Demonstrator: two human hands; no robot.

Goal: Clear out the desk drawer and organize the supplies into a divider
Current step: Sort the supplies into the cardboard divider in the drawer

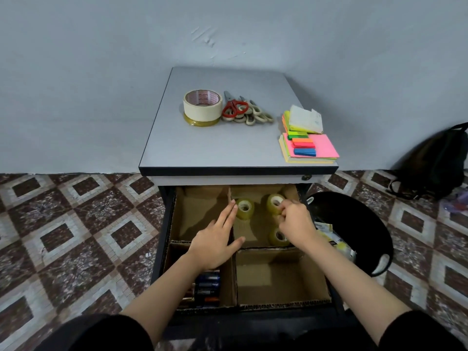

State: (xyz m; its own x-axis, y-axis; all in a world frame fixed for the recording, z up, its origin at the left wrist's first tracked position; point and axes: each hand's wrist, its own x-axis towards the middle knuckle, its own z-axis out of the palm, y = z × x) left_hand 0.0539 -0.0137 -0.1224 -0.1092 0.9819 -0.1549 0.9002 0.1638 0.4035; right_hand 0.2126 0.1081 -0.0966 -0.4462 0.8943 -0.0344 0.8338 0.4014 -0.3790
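The open drawer holds a cardboard divider (234, 277) with four compartments. Three small clear tape rolls stand in the far right compartment: one (245, 208) at its left, one (274, 202) at the back, one (278, 237) at the front. My left hand (217, 239) lies flat with straight fingers on the middle divider wall, fingertips touching the left roll. My right hand (295, 222) has curled fingers pinching the back roll. Batteries (206, 287) lie in the near left compartment. The near right compartment is bare.
On the desk top (202, 148) sit a wide masking tape roll (202, 105) on a brown roll, red scissors (234, 105) over several beige scissors, and stacks of sticky notes (310, 146). A black bin (354, 229) with trash stands right of the drawer; a black backpack (438, 163) lies farther right.
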